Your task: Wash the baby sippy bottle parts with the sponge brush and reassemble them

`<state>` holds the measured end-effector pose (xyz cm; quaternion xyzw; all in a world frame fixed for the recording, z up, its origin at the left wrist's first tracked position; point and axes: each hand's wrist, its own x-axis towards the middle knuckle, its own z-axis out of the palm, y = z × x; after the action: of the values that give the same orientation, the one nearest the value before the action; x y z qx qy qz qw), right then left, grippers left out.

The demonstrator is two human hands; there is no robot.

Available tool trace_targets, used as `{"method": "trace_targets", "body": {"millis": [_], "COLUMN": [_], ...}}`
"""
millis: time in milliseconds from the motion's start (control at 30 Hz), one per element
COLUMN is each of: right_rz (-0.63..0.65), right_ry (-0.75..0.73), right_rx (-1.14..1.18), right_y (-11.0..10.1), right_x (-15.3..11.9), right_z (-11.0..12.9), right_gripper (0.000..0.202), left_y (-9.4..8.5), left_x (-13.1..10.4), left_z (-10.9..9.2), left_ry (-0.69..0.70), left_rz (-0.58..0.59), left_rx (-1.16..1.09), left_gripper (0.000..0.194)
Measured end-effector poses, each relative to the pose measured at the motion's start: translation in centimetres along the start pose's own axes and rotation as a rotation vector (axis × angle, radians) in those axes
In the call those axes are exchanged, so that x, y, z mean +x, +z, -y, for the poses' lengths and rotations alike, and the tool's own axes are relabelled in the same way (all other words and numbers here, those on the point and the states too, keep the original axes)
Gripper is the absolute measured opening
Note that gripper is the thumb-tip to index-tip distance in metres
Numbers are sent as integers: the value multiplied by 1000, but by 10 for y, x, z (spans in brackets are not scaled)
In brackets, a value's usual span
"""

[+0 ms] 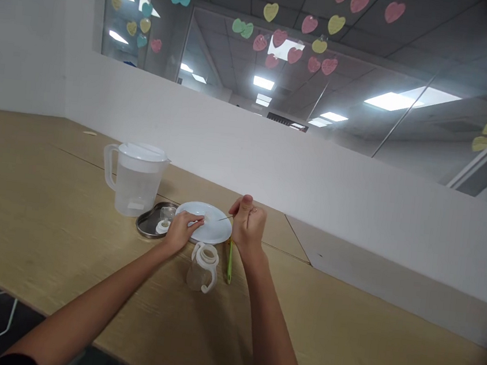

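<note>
Over a white plate [216, 233], my left hand [181, 231] pinches a small pale piece that I cannot make out. My right hand [249, 221] is closed in a fist, thumb up, around a thin wire-like rod [225, 218]. The rod's free end points left toward the fingers of my left hand. In front of the plate stands a clear baby bottle [199, 275] with two white handles and an uncapped neck. A green-handled brush [229, 265] lies right of the bottle, its far end hidden behind my right hand.
A lidded plastic pitcher [139, 180] holding clear liquid stands at the back left. Beside it, a metal kidney tray [145, 225] holds a white bottle ring [163, 226] and a clear cap [167, 213]. A white wall [212, 144] with windows rises behind the wooden table [88, 247].
</note>
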<state>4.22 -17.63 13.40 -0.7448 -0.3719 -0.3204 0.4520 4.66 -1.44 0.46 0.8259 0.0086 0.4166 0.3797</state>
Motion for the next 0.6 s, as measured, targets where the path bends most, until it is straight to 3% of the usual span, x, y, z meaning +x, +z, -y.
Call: {"method": "trace_targets", "body": {"millis": [367,600], "right_rz": [-2,21], "right_ry": [-31,-33], "right_rx": [31,15], "right_y": [28,31], "right_x": [-8,-11], "right_z": [-13,-15], "right_gripper": [70,70], "left_y": [1,0], "left_x": [-2,-1], "left_z": [-6,-6], "left_ry": [-66,-82], "left_rz": [14,31], "left_rx": [-108,-121], "left_gripper": [27,28]}}
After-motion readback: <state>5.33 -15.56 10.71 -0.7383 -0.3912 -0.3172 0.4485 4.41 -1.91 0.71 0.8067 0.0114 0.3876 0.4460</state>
